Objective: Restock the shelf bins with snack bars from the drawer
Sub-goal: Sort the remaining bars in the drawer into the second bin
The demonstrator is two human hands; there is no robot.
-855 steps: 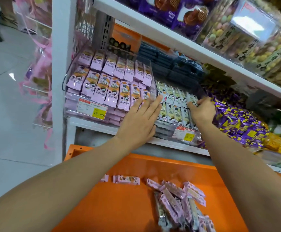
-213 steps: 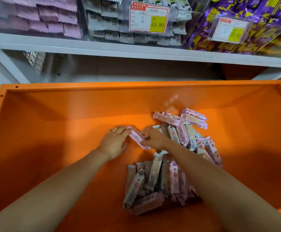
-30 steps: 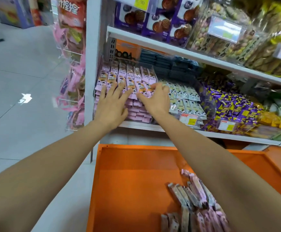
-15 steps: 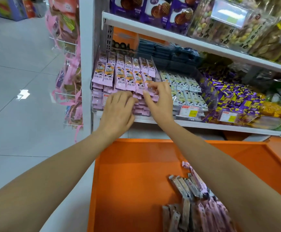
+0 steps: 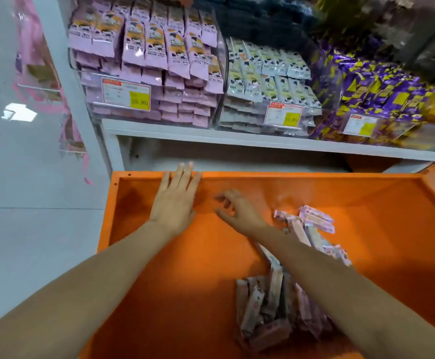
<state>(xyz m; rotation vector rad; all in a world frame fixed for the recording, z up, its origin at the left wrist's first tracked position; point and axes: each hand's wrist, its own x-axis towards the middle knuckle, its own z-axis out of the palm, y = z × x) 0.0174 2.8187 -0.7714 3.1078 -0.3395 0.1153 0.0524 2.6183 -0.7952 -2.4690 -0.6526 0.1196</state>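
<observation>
A pile of pink snack bars (image 5: pixel 276 301) lies in the open orange drawer (image 5: pixel 185 294), mostly at its right side, partly hidden by my right forearm. My left hand (image 5: pixel 176 200) hovers flat with straight fingers over the drawer's back left rim, holding nothing. My right hand (image 5: pixel 233 206) hangs over the drawer floor with loosely curled fingers, empty, just left of the bars. On the shelf above, a clear bin (image 5: pixel 149 73) is stacked with pink bars beside a bin of pale green bars (image 5: pixel 268 81).
A white shelf board (image 5: pixel 237 139) runs just above the drawer's back edge. Purple and yellow wrapped sweets (image 5: pixel 377 86) fill the bin at the right. Pink hanging goods (image 5: pixel 42 60) and grey floor tiles lie to the left.
Both hands have come down from the pink bar bin to the drawer and are empty. The view has tilted down toward the drawer.
</observation>
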